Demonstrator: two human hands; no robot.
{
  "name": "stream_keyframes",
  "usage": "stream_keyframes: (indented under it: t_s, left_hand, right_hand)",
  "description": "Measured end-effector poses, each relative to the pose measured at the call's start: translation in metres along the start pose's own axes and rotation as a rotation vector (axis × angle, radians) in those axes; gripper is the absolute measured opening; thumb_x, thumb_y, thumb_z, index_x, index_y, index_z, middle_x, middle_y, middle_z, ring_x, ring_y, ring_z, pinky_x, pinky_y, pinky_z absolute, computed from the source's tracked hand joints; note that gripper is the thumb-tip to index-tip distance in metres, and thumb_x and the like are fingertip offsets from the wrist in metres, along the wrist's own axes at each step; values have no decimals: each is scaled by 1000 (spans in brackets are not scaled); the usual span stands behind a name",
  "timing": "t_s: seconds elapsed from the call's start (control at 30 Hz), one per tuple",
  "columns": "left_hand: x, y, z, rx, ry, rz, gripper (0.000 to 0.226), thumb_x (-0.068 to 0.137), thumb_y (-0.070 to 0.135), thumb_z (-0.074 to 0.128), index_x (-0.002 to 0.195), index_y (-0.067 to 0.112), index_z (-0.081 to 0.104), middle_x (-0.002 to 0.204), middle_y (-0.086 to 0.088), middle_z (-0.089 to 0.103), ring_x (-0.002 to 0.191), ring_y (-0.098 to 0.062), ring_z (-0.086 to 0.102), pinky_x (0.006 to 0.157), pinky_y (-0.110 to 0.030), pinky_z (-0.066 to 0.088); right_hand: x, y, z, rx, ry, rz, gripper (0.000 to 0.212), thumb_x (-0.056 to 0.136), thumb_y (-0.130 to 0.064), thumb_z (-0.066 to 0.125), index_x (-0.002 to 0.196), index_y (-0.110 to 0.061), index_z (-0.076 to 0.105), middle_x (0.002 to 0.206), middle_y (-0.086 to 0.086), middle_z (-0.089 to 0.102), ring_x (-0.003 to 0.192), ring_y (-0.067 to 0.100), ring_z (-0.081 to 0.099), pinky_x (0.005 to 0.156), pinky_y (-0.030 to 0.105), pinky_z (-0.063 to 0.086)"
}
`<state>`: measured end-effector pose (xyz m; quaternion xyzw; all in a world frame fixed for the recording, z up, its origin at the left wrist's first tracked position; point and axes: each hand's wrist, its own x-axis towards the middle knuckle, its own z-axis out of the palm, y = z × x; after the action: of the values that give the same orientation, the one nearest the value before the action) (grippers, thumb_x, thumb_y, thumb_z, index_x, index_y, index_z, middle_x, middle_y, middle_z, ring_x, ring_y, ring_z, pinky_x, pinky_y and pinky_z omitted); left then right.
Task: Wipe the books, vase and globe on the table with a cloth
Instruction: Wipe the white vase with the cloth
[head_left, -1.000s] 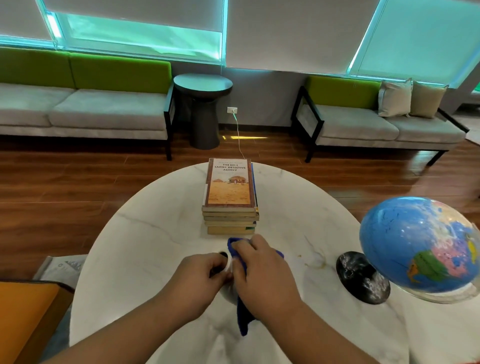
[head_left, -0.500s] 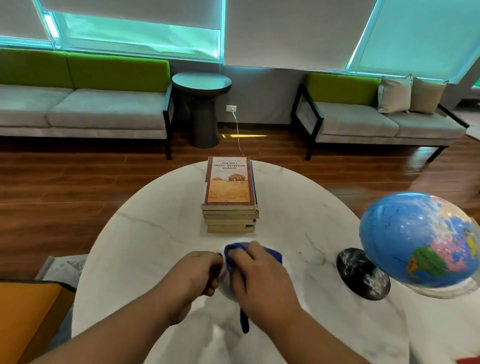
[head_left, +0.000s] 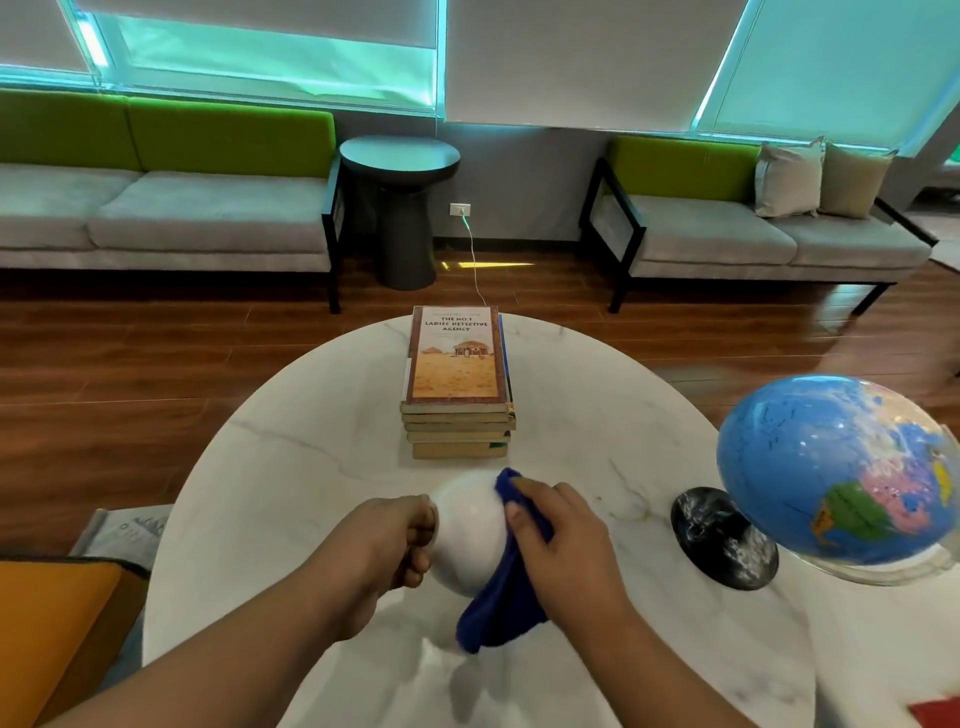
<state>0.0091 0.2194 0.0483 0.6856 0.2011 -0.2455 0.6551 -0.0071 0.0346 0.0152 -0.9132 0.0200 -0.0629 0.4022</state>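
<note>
A round white vase (head_left: 469, 530) is held above the white marble table (head_left: 291, 467), tipped so its rounded body faces me. My left hand (head_left: 387, 545) grips the vase on its left side. My right hand (head_left: 558, 545) presses a blue cloth (head_left: 506, 597) against the vase's right side, and the cloth hangs down below it. A stack of several books (head_left: 457, 384) lies just beyond the vase. A blue globe (head_left: 836, 467) on a black marbled base (head_left: 722, 540) stands at the right.
An orange cushion (head_left: 47, 639) and a newspaper (head_left: 124, 530) lie at the table's left. A red item (head_left: 937, 714) shows at the lower right corner. Grey-and-green sofas, a dark round side table (head_left: 402, 208) and wooden floor lie beyond.
The vase has been tipped and turned so its white body now shows between my hands. My right hand with the cloth has slid from the top to the vase's right side.
</note>
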Motion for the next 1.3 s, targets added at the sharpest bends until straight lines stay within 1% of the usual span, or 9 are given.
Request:
stream_keyframes:
  t_s: [0.13, 0.33, 0.47, 0.6, 0.67, 0.83, 0.93, 1.13, 1.3]
  left_hand:
    - [-2, 2, 1, -111, -14, -22, 25, 93, 16, 50, 76, 1, 60, 66, -11, 52, 54, -20, 44, 51, -29, 42]
    - [0, -8, -1, 290, -24, 184, 31, 94, 17, 50, 66, 6, 56, 55, -4, 51, 52, -13, 45, 57, -25, 39]
    - [1, -17, -8, 523, 15, 341, 26, 91, 26, 62, 72, 7, 63, 54, 4, 55, 46, -1, 49, 51, -12, 40]
    - [4, -27, -17, 596, -3, 393, 17, 87, 22, 68, 75, 10, 68, 52, 7, 57, 48, 0, 50, 53, -11, 40]
    - [5, -29, -17, 640, -24, 454, 15, 85, 21, 70, 75, 11, 68, 59, 3, 60, 54, -4, 51, 58, -17, 43]
    - [3, -22, -13, 844, -49, 675, 16, 87, 30, 67, 82, 15, 68, 78, 0, 62, 75, -11, 54, 67, -23, 42]
    - [1, -19, -13, 1004, -99, 772, 21, 89, 34, 63, 82, 14, 63, 77, 2, 58, 76, -9, 52, 65, -19, 38]
    - [2, -16, -15, 1139, -180, 842, 21, 94, 39, 55, 93, 21, 64, 91, 8, 62, 82, -7, 54, 75, -21, 44]
    - [6, -14, -17, 1203, -258, 939, 19, 94, 35, 56, 94, 18, 65, 93, 5, 62, 78, -5, 49, 66, -10, 33]
  right_hand:
    - [20, -2, -7, 78, -60, 234, 31, 98, -32, 46, 127, -35, 57, 111, -10, 56, 90, 5, 52, 67, 6, 34]
    - [-3, -39, 9, -165, -186, -228, 32, 95, -34, 51, 126, -39, 57, 96, -19, 40, 91, 1, 47, 80, 11, 38]
    - [5, -13, 3, -44, -39, 5, 29, 95, -33, 52, 123, -36, 60, 95, -20, 50, 85, 1, 50, 74, 7, 36]
    - [15, 26, -12, 304, -44, 503, 22, 97, -27, 50, 112, -29, 65, 110, 0, 65, 95, 15, 57, 85, 28, 45]
    - [12, 33, -16, 336, -79, 591, 20, 97, -29, 50, 108, -31, 66, 104, -1, 66, 90, 15, 58, 81, 30, 46]
    - [1, -2, -15, 10, -55, 93, 28, 95, -27, 51, 117, -39, 64, 92, -13, 48, 85, 3, 53, 75, 16, 40]
    - [-5, -33, -17, -170, -212, -199, 28, 92, -32, 54, 118, -40, 63, 87, -17, 44, 86, 3, 49, 73, 9, 36]
    - [28, -33, -38, -39, -310, 127, 28, 92, -32, 54, 117, -36, 67, 108, -13, 60, 106, 12, 55, 89, 23, 39]
    - [31, -66, -23, -357, -476, -152, 30, 94, -34, 49, 120, -36, 65, 100, -11, 52, 99, 12, 52, 87, 26, 41]
